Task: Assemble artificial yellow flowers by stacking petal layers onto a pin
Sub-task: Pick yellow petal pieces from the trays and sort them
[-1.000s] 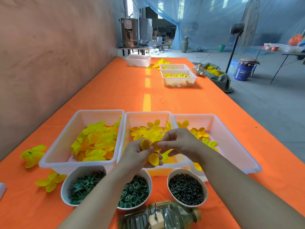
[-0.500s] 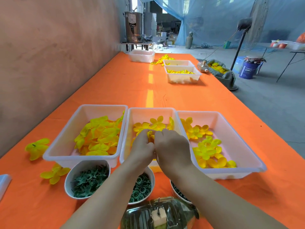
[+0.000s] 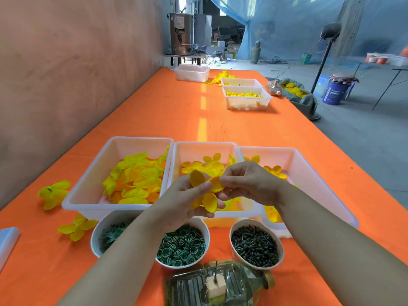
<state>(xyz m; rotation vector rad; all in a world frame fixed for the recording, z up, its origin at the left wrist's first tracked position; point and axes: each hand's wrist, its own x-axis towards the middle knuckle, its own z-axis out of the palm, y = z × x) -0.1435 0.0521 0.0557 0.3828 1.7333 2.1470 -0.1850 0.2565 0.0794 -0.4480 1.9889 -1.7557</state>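
Note:
Both hands hold a yellow petal layer above the front edge of the middle white bin. My left hand grips it from below with the thumb on top. My right hand pinches one of its petals from the right. An upright pin stands in a foam block on a bottle lying at the near edge. The left bin holds large yellow petals, the right bin small ones.
Three white bowls stand in front of the bins: green leaf parts, green rings, dark pegs. Two finished yellow flowers lie at the left on the orange table. More bins stand far down the table.
Both hands have come back out of the middle bin towards me, holding a yellow petal layer, which is now spread between them.

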